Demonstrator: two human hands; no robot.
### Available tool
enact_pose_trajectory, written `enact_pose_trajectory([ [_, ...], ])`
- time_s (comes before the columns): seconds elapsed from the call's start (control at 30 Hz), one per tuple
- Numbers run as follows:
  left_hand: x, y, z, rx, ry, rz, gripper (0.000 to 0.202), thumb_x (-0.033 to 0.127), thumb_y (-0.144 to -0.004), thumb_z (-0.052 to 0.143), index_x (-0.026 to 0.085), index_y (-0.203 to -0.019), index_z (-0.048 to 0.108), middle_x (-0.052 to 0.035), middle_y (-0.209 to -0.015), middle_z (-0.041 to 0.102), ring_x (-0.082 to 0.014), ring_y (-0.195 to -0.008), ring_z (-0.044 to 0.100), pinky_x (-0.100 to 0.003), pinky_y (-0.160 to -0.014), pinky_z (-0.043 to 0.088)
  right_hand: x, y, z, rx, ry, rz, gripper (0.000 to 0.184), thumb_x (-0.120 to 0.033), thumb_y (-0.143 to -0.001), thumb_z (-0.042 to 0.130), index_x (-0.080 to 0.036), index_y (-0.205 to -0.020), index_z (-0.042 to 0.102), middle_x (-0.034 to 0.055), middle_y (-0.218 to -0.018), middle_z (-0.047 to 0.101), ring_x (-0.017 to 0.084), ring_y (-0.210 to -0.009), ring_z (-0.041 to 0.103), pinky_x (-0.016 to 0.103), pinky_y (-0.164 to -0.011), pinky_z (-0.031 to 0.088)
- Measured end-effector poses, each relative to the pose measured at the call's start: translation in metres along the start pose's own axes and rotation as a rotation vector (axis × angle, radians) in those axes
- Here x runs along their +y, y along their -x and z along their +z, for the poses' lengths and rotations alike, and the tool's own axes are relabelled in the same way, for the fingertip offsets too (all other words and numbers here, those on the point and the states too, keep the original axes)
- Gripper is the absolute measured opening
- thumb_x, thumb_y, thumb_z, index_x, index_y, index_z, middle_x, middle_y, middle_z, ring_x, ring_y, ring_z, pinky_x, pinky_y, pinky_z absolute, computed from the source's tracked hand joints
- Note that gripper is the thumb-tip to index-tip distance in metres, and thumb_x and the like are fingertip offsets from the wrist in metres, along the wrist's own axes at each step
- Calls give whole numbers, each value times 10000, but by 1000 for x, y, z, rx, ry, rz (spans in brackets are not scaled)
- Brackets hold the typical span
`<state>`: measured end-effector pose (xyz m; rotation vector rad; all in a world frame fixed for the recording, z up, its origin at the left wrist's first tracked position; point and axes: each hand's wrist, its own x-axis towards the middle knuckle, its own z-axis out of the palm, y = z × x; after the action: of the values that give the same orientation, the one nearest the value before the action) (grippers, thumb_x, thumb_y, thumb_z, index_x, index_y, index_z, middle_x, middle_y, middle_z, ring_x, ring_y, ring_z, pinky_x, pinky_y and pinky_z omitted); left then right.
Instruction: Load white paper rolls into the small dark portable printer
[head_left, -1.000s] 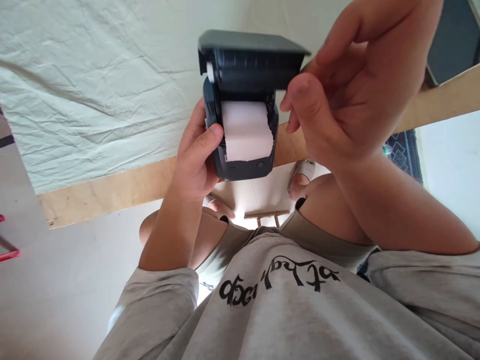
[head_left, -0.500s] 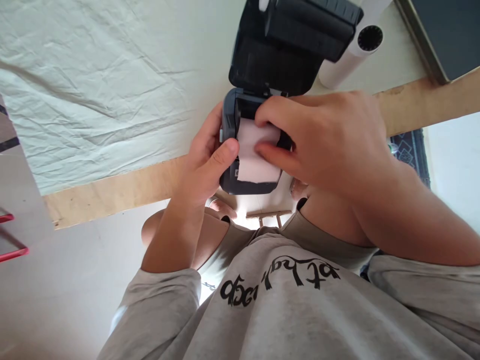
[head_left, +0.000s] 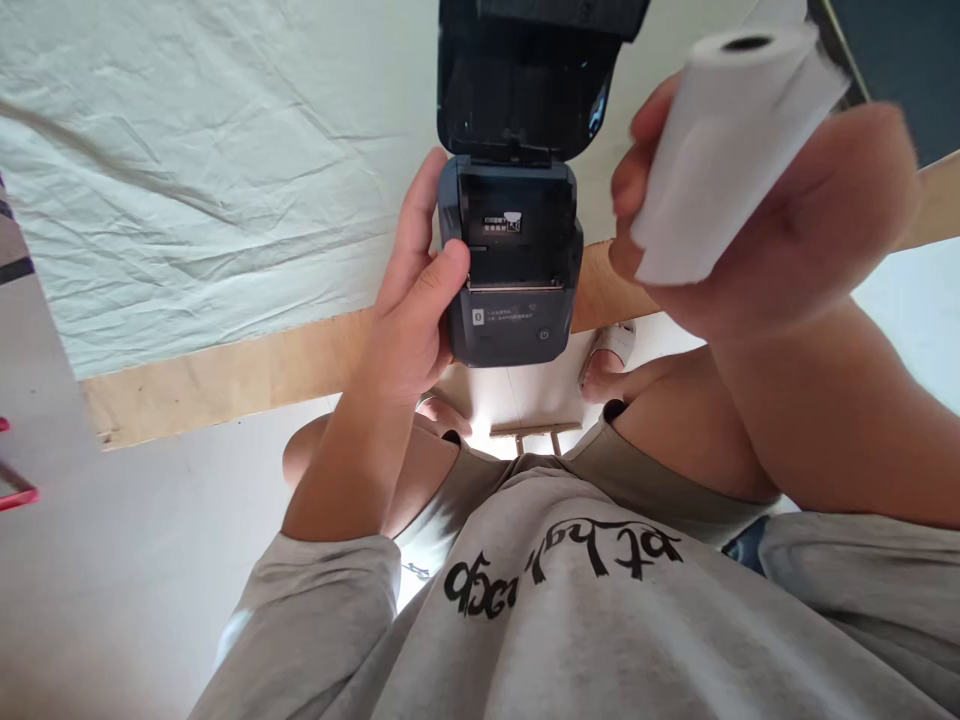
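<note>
Our left hand [head_left: 405,325] grips the dark plastic printer [head_left: 517,335]. Our right hand [head_left: 810,235] wraps the middle of the white paper roll [head_left: 720,150]; it looks light and squashy.

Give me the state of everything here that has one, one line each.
printer, held by its left side
lid, swung open
paper bay, empty
paper roll, wound, outside the printer
left hand, closed on the printer
right hand, closed on the paper roll
cloth, spread flat, wrinkled
</note>
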<state>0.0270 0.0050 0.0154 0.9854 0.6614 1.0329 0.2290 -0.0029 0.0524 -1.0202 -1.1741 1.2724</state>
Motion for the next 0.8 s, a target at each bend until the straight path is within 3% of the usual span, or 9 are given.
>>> enact_pose_trajectory([
  [0.07, 5, 1, 4, 36, 14, -49, 374, 429, -946, 522, 340, -1309, 514, 32, -1405, 552, -273, -1400, 469, -453, -1151, 449, 9, -5, -5, 139, 36, 15, 326, -522, -644, 565, -240, -800, 519, -12, -628, 438, 116, -485, 403, 278, -378, 248],
  [0.13, 9, 1, 5, 45, 4, -82, 413, 438, -932, 540, 317, -1324, 499, 6, -1431, 531, -295, -1403, 467, -464, -1142, 453, 18, -7, -10, 210, 134, -52, 272, -473, -668, 603, -249, -767, 486, -23, -611, 421, 115, -467, 374, 289, -389, 248],
  [0.23, 10, -1, 5, 38, -15, -95, 503, 507, -887, 576, 325, -1348, 484, 2, -1446, 529, -310, -1444, 419, -476, -1155, 433, 27, -7, -15, 201, 404, -168, 247, -376, -720, 670, -227, -743, 475, -13, -677, 468, 113, -583, 429, 301, -568, 379],
  [0.33, 11, -2, 5, 26, -24, -82, 491, 481, -890, 570, 309, -1341, 487, -9, -1435, 542, -305, -1452, 408, -486, -1180, 403, 29, -7, -18, 153, 842, -307, 291, -451, -791, 627, -217, -776, 455, 29, -815, 578, 160, -747, 511, 351, -743, 422],
  [0.4, 12, -1, 6, 18, -40, -84, 461, 464, -897, 556, 296, -1322, 499, -23, -1430, 549, -306, -1437, 427, -485, -1181, 403, 28, -8, -20, 141, 995, -367, 309, -500, -806, 616, -226, -832, 476, 50, -910, 633, 198, -831, 564, 371, -775, 438],
  [0.57, 13, 0, 10, 30, -44, -72, 396, 412, -906, 513, 337, -1294, 498, 8, -1401, 563, -291, -1409, 465, -491, -1173, 418, 27, -15, -21, 136, 1125, -366, 240, -389, -810, 647, -282, -980, 517, 28, -1059, 669, 218, -899, 614, 385, -787, 460],
  [0.7, 9, -1, 10, 38, -57, -60, 387, 413, -931, 500, 312, -1304, 490, -10, -1383, 563, -290, -1373, 495, -494, -1150, 441, 24, -16, -16, 81, 1218, -170, 532, -230, -712, 687, -287, -1195, 471, 31, -1031, 678, 235, -907, 639, 404, -792, 500],
  [0.73, 8, -1, 9, 37, -59, -55, 391, 427, -932, 499, 319, -1308, 490, -6, -1389, 556, -290, -1371, 495, -493, -1146, 443, 22, -15, -14, 61, 1216, -160, 588, -227, -707, 688, -264, -1245, 453, 47, -1067, 678, 240, -947, 649, 411, -809, 516],
  [0.8, 6, -1, 7, 34, -52, -42, 396, 445, -932, 494, 342, -1314, 488, 9, -1403, 541, -285, -1370, 494, -486, -1137, 452, 16, -9, -14, 46, 1185, -275, 584, -236, -730, 674, -191, -1276, 470, 94, -1174, 656, 242, -1057, 647, 403, -860, 541],
])
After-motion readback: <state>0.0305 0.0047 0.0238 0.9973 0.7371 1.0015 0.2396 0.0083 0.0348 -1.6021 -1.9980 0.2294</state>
